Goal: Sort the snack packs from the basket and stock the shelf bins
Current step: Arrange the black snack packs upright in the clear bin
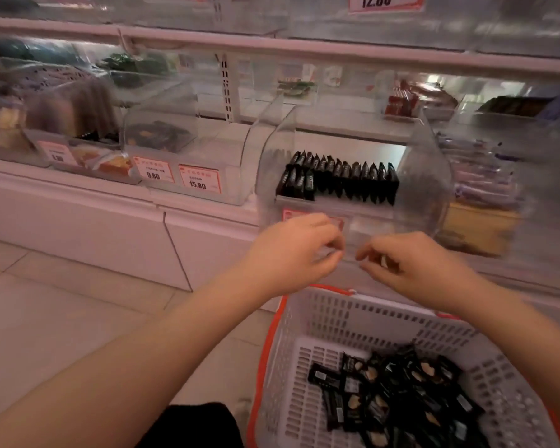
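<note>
A clear shelf bin holds a row of black snack packs standing upright. Both hands are just in front of and below it. My left hand and my right hand each pinch thumb against fingers at the lower edge of the bin's clear front flap. Blur makes the grip hard to see. No pack is in either hand. Below my right arm, a white basket with an orange rim holds several loose black snack packs.
More clear bins with other snacks and red price tags line the shelf to the left. Purple packs fill the bin on the right. An upper shelf runs above. Tiled floor lies at the left.
</note>
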The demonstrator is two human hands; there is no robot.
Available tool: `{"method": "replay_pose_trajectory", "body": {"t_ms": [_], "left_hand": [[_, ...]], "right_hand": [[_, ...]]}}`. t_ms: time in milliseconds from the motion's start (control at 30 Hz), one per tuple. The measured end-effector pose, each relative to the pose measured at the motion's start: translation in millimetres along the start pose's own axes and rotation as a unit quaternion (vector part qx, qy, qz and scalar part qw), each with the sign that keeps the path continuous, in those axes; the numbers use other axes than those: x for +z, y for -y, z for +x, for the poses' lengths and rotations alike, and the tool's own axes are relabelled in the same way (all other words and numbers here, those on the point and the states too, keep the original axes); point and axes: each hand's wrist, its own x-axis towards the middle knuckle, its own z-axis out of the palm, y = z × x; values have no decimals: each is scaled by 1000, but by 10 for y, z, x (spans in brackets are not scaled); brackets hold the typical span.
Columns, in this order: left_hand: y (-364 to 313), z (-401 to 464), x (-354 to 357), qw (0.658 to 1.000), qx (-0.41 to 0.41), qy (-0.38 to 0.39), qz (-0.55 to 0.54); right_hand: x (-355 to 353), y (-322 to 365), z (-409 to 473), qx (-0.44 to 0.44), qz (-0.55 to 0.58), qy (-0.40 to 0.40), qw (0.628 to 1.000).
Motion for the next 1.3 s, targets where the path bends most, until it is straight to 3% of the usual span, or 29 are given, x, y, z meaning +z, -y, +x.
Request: {"method": "replay_pose_trajectory", "body": {"t_ms": [100, 267, 400, 533, 767, 1033, 1167, 1300], "left_hand": [[-125, -104, 544, 987, -8, 161, 0], [-250, -308, 1489, 913, -26, 397, 89], [-308, -497, 2145, 853, -25, 512, 104], [-387, -676, 2703, 802, -35, 591, 76], [-330, -968, 3305, 784, -81, 612, 63], [-157, -1180, 3631, 790, -201, 574, 79], [-175, -1190, 3800, 808, -241, 535, 51], [-211, -1137, 3981, 793, -270, 544, 51]], "right_hand": [[503, -339, -366, 82, 36, 97, 991], [1311, -1008, -1058, 221, 56, 250, 941], [1788, -1326, -1621, 269, 76, 376, 884], [2130, -1531, -2010, 299, 43, 438, 847], [2669, -1686, -2136, 314, -3, 278, 908], [3031, -1849, -2105, 296, -2, 373, 879], [3065, -1852, -2229, 239, -26, 308, 921], [3048, -1840, -2342, 238, 112, 208, 942]]}}
